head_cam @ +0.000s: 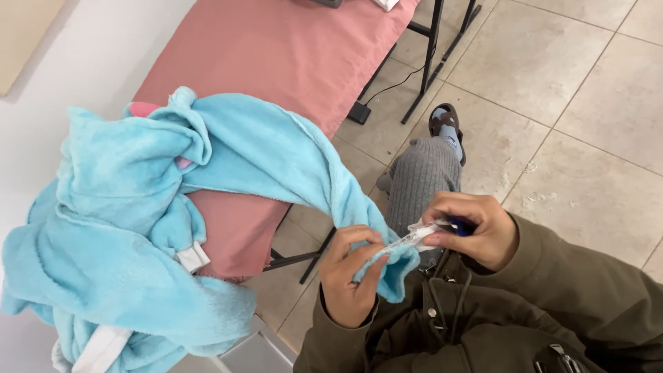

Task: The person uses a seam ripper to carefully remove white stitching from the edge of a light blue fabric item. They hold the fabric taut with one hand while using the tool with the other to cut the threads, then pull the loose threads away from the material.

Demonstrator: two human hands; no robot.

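A fluffy light blue garment [138, 228] lies heaped on the near end of a pink-covered board [290, 55], and one sleeve of it stretches down to my lap. My left hand [352, 276] pinches the end of that sleeve [387, 269]. My right hand [476, 228] grips a small white tool with a dark blue end [431, 233], whose tip rests against the sleeve's edge between both hands. White trim [193, 257] shows on the garment.
The pink board stands on black metal legs [431, 62] over a beige tiled floor [587, 103]. A black cable [394, 86] runs across the tiles. My grey-trousered leg and sandalled foot [445, 124] extend forward. A white wall [41, 103] is on the left.
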